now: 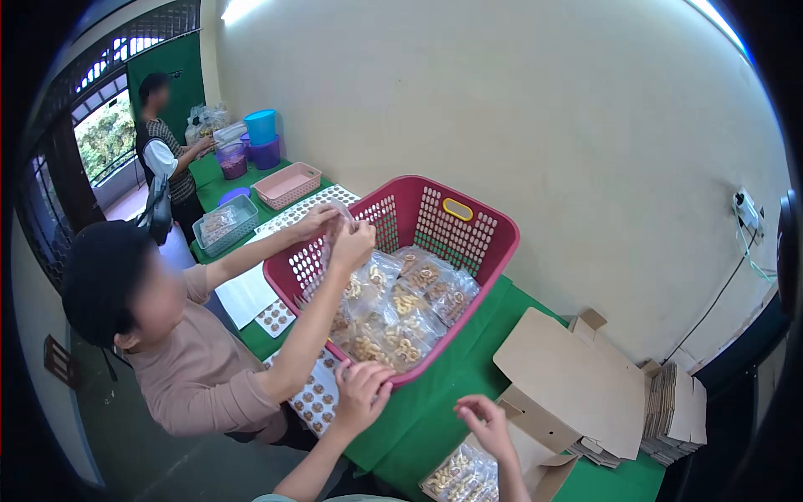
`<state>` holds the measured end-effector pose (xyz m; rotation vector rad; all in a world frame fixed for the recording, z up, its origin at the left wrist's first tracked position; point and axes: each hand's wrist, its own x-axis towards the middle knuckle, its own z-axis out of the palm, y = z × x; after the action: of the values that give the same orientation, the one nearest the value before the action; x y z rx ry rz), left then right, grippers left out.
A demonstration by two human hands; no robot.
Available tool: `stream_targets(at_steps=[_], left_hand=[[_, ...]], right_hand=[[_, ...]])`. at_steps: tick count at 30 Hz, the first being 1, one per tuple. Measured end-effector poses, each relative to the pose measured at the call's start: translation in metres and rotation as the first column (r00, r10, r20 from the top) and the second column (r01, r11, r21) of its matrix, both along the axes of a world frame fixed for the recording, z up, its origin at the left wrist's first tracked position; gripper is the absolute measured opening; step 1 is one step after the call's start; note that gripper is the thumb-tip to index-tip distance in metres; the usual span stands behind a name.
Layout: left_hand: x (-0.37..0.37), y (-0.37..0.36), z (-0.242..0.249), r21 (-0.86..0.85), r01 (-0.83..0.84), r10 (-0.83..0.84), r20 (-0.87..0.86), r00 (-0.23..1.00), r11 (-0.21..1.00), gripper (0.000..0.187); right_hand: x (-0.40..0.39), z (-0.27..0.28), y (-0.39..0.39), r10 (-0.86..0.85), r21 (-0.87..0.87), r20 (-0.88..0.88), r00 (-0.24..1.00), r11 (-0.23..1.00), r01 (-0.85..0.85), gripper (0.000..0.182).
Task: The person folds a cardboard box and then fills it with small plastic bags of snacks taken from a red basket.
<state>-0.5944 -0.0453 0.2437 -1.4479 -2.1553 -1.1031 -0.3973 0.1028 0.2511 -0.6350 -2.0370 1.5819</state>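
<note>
My left hand [361, 400] is at the near corner of a dark red plastic basket [401, 381], with its fingers curled over the rim. Many clear packets of ring-shaped and curled snacks [406, 301] lie inside the basket. My right hand [489, 428] hovers above a brown cardboard box [548, 468], loosely bent, fingers apart, with nothing visible in it. Snack packets [462, 475] lie in the box below that hand. A co-worker's two hands [355, 243] hold a clear plastic bag [337, 219] over the basket's left side.
Sheets of round stickers [314, 397] lie left of the basket on the green tablecloth [427, 414]. Folded cardboard [677, 410] is stacked at the right. Farther back are a pink tray [287, 186], a teal tray [226, 224], blue and purple tubs [261, 127] and another person [163, 159].
</note>
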Motion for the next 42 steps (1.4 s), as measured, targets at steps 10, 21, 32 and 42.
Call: stream_targets(at_steps=[10, 21, 32, 42], left_hand=[[-0.015, 0.024, -0.061, 0.354, 0.005, 0.082, -0.231, 0.969, 0.935, 0.019], [-0.025, 0.033, -0.07, 0.451, 0.106, 0.057, -0.332, 0.941, 0.886, 0.015], [-0.031, 0.03, -0.066, 0.444, 0.094, 0.046, -0.296, 0.954, 0.891, 0.016], [-0.02, 0.032, -0.075, 0.447, 0.029, 0.101, -0.265, 0.959, 0.894, 0.011]], right_hand=[[-0.152, 0.101, 0.02, 0.198, 0.35, -0.003, 0.98, 0.918, -0.184, 0.015], [-0.296, -0.054, 0.113, 0.001, 0.125, 0.991, 0.136, 0.387, -0.914, 0.046], [-0.26, 0.018, 0.101, 0.209, 0.468, 0.726, 0.655, 0.548, -0.693, 0.026], [-0.03, 0.118, 0.075, -0.23, 0.017, -0.303, 0.925, 0.969, 0.246, 0.012]])
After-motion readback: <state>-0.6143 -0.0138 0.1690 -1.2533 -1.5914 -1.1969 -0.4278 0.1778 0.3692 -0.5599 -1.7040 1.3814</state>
